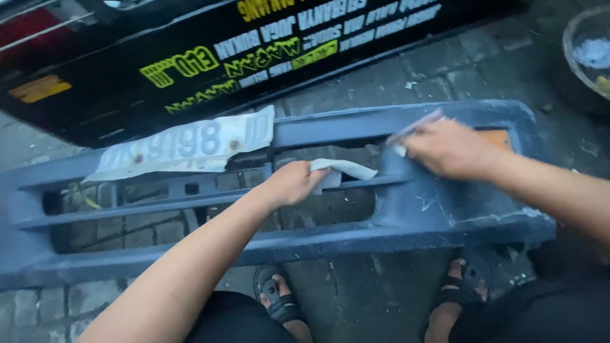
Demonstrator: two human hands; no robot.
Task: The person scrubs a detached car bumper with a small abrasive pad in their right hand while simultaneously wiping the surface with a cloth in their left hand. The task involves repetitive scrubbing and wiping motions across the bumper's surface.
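A dark grey bumper (330,126) lies on the paved ground, its long axis running left to right. The left hand (293,183) is clenched on a white cloth (345,169) at the bumper's middle bar. The right hand (449,148) grips a thin tool (415,126) against the bumper's right upright. A worn white plate (186,147) sits on its upper left; beyond it stands a black sign (260,44) with yellow and white lettering.

Left hand (293,183) closes its grip on a folded white cloth (342,169), pressed to a slat of the long dark blue-grey plastic bumper (414,211) lying on the paved floor (363,298). Just right of that grip, the right hand (446,148) pinches a thin flat scraper (412,128) against the bumper's upright. Left of the cloth lies a worn white number plate (186,147). Below the grips, two black sandals (277,297).
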